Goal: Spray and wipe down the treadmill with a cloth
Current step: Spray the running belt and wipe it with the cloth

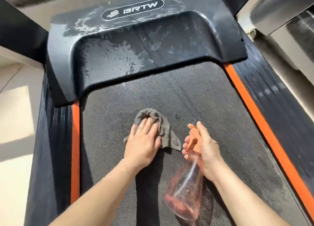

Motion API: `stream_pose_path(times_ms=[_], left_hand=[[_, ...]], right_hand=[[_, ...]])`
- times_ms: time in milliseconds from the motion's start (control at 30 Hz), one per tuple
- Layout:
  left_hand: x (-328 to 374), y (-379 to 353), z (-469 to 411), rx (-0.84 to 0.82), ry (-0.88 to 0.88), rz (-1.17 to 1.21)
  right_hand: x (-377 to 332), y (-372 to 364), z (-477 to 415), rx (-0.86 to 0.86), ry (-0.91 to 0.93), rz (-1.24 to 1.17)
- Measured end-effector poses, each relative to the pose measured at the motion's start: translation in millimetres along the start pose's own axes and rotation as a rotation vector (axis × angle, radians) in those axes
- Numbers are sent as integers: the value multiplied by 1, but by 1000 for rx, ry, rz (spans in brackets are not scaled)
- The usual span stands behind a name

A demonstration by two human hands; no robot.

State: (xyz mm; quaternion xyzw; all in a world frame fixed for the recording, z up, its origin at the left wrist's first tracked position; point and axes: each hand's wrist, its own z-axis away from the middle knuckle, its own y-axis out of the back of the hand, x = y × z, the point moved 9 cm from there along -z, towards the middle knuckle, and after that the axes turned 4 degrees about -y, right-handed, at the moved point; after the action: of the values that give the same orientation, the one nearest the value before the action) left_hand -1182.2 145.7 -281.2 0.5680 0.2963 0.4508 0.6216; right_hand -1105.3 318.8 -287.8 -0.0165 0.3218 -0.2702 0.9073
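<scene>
**Wiping the belt, bottle at the ready**

We judge the step in hand to be wiping the belt (195, 98) near its front end. Our left hand (144, 140) lies flat on the cloth (163, 125), fingers straight and close together, pressing it down rather than clutching it. The cloth is bunched under the fingertips, with one corner trailing toward the bottle (185, 188). We would do well to spread it out so more of it meets the belt. Long, overlapping strokes from one orange strip (75, 140) to the other would serve best, with even pressure through the palm.

Our right hand (207, 151) is wrapped round the bottle's neck, fingers curled by the trigger (192, 140). It holds the bottle above the belt, just beside the cloth, with the nozzle pointing forward. We should spray ahead of the cloth, not onto the hand.

The treadmill (280, 106) fills the view below us. Its belt is a grey mesh weave. A darker band runs from the cloth back toward us, and we cannot tell whether it is a wet track or shadow. The black hood (119, 59) at the front shows pale wet smears and droplets, so we judge it sprayed but not yet wiped dry.
</scene>
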Motion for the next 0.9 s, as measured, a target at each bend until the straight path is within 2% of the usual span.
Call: stream_pose_path(times_ms=[33,100,200,333,433,567,633,700,900], left_hand=[[5,-1,0,-15,-49,-26],[-8,1,2,-3,-28,-25],[-65,8,25,37,210,86],[-135,17,61,107,508,240],[-143,14,61,138,607,320],[-134,9,51,131,678,311],[-123,11,40,115,627,271],[-96,13,17,91,484,221],[80,-3,-38,-34,-234,20]], right_hand=[[-1,-4,0,-27,-4,16],[-3,-15,0,-108,-13,38],[-5,-29,-1,-161,-16,49],[-2,-47,-6,-103,-13,37],[4,-54,-7,-91,-27,16],[-4,-42,-5,-123,-5,6],[-9,-27,-4,-95,5,-29],[-13,-11,-3,-50,10,-54],[-16,33,1,101,35,-95]])
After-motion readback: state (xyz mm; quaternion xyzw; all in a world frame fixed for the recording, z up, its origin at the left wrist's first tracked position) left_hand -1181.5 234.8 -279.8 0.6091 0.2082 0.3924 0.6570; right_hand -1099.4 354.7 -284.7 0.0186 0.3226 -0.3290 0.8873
